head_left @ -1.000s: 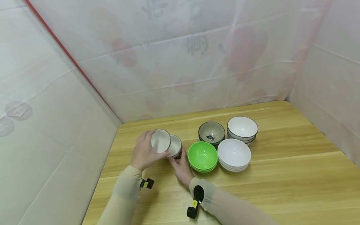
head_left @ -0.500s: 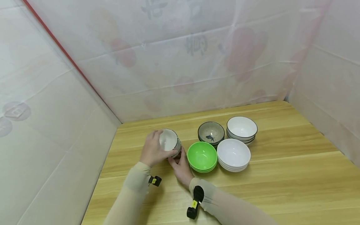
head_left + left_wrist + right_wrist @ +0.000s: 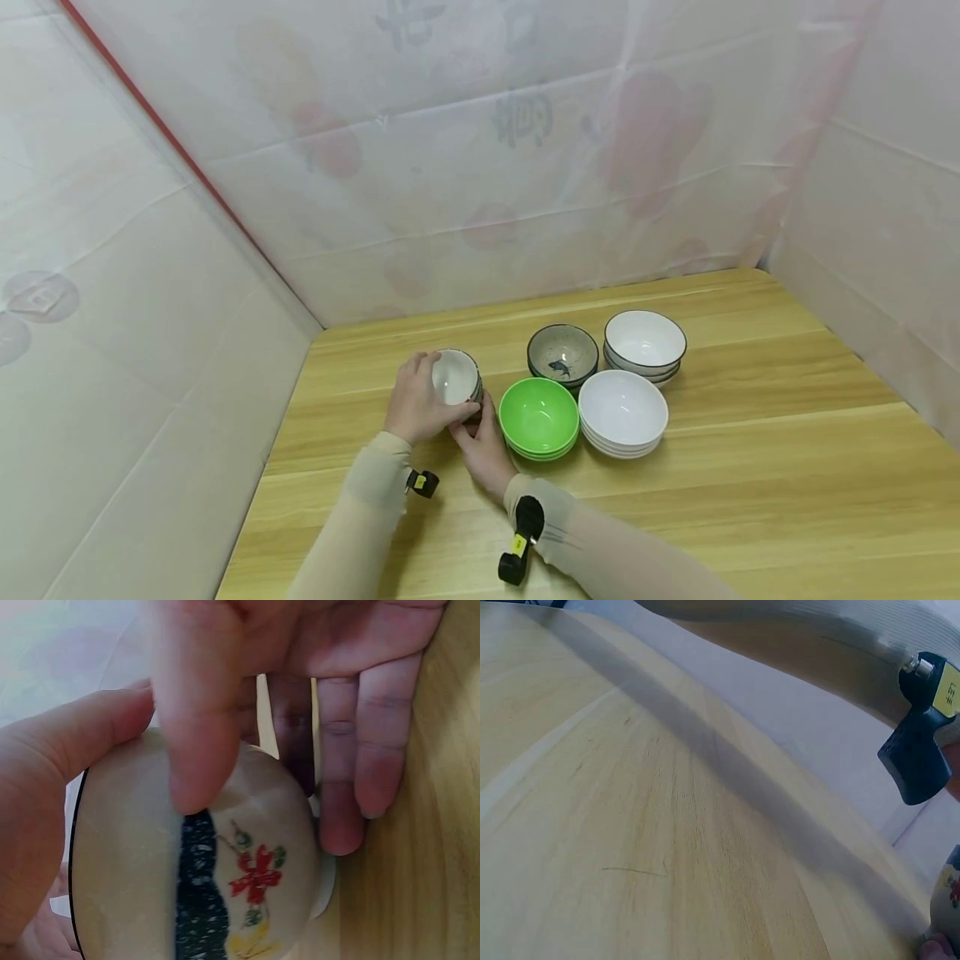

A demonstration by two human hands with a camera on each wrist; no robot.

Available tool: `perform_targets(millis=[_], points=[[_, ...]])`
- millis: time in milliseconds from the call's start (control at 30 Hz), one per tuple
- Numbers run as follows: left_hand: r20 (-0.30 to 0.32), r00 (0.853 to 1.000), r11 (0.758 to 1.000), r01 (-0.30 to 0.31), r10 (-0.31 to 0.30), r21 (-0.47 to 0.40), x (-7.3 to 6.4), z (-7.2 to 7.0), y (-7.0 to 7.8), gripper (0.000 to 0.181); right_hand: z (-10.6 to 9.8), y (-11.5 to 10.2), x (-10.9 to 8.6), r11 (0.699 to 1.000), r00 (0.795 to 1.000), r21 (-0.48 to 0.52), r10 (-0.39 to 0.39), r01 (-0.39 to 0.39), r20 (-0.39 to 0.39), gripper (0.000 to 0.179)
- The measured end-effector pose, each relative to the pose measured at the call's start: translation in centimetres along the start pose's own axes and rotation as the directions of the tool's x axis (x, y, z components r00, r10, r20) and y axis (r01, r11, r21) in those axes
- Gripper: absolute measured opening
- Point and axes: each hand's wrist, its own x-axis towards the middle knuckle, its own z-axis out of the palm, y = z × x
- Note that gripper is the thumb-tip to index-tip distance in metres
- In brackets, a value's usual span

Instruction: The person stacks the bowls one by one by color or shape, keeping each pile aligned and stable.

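In the head view, my left hand (image 3: 420, 404) grips a small white ceramic bowl (image 3: 453, 379) with a dark rim, thumb in front and fingers over its far left side. That bowl sits in or on another small bowl, now mostly hidden beneath it. Around the lower part of this stack, my right hand (image 3: 486, 457) curls its thumb and fingers from the front right. The left wrist view shows a flowered bowl (image 3: 259, 889) with a dark blue band, with fingers of both hands about it. Only a sliver of a flowered bowl (image 3: 949, 896) enters the right wrist view.
Right of the hands stand stacked green bowls (image 3: 540, 417), white bowls (image 3: 624, 410), grey bowls with a fish drawing (image 3: 564, 354) and dark-rimmed white bowls (image 3: 647, 342). The wooden table (image 3: 750, 467) meets sheet-covered walls (image 3: 465, 167) at its back and left.
My left hand has carried the upper bowl rightward and lowered it onto the other small bowl, nearly covering it. The right hand stays in place around the lower bowl.
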Motion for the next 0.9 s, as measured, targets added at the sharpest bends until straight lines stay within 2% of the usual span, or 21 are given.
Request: perform_targets(millis=[400,633,900], points=[[0.002,1.0,1.0,0.011,-0.011,0.001,-0.2,0.7,-0.3,0.105,0.0,0.2,0.0,1.0,1.0,0.008,-0.014,0.014,0.015,0.082],[-0.011,1.0,0.999,-0.008,0.008,0.038,-0.2,1.1,-0.6,0.105,0.8,4.0,1.8,1.0,1.0,-0.009,-0.007,0.007,-0.023,0.087],[-0.021,0.998,0.998,-0.058,0.059,0.033,-0.4,1.1,-0.7,0.108,0.9,4.0,1.9,1.0,1.0,-0.003,-0.006,0.006,-0.027,0.087]])
